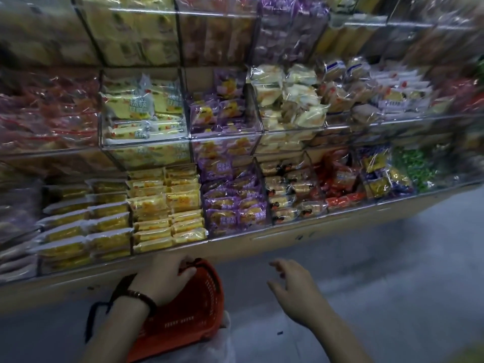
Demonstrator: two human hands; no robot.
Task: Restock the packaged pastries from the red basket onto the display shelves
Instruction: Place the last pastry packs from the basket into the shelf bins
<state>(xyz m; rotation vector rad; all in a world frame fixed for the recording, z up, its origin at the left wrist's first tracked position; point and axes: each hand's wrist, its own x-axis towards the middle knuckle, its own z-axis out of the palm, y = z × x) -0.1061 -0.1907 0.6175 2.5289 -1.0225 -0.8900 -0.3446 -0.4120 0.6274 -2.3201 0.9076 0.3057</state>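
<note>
Head view showed the left hand (165, 279) gripping the rim of the red basket (195, 305). The right hand (296, 289) hung right of the basket, fingers loosely spread. Packaged pastries (167, 205) filled the display shelves (262, 235) above the basket.

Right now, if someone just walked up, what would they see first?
Probably the display shelves, crammed with shiny packs: yellow packs low in the middle, purple packs right beside them. Below, the left hand grips the top edge of the red basket, while the right hand hangs open next to it, holding nothing.
</note>
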